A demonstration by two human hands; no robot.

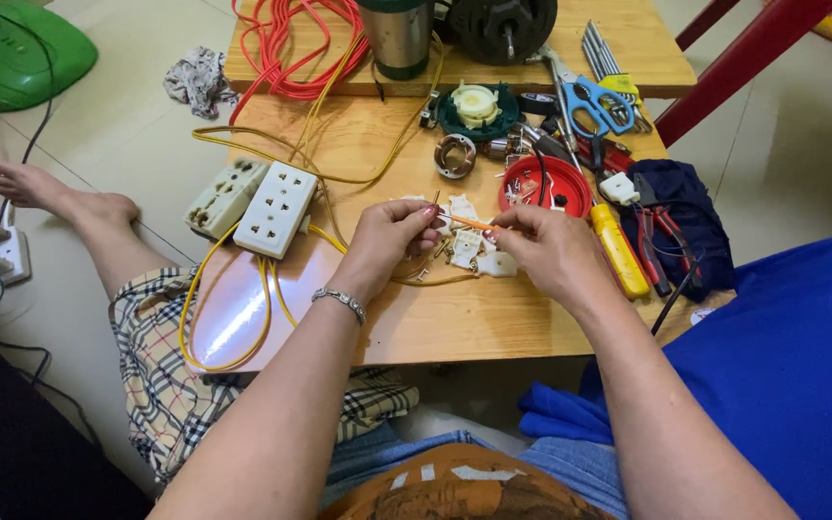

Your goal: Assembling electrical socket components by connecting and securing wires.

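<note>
Pinching 1 orange wire, 2 hands.

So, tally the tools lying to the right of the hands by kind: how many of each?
Yellow-handled screwdriver: 1
Blue-handled scissors: 1
Red-handled pliers: 1
Bundle of metal hex keys: 1, keys too close together to count
Total: 4
Both the left hand and the right hand pinch a thin orange wire, none of these tools.
</note>
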